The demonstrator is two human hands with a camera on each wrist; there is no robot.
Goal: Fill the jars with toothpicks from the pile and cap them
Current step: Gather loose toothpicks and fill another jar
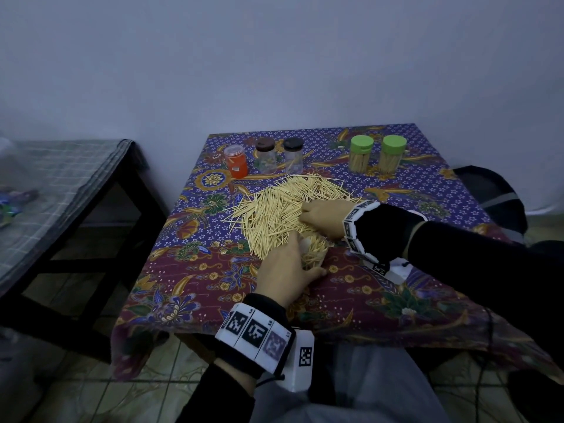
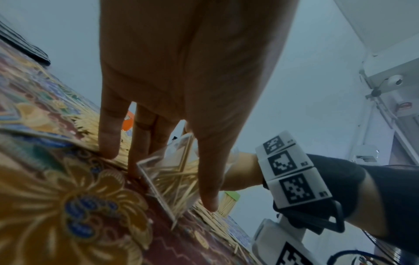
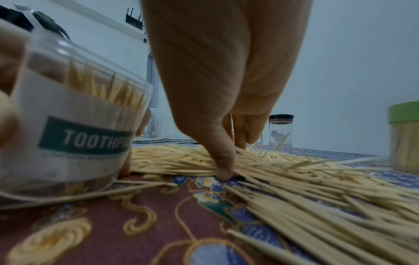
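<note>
Batik cloth (image 1: pixel 195 288) covers the table, toothpick pile (image 1: pixel 274 209) at centre. Left hand (image 1: pixel 285 270) grips a clear jar (image 2: pixel 172 172) tipped at the pile's six o'clock; right hand (image 1: pixel 325 216) pinches toothpicks at three o'clock (light, stiff, slippery; best gathered in aligned bundles).

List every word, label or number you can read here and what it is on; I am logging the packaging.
"TOOTHPI": dark label band on the clear jar held by the left hand; the word's end is hidden.
Fine print under that band: too blurred to read.
Wristband markers: square codes, with tiny digits too small to read.
Orange jar, green-lidded jars: no legible text.
</note>
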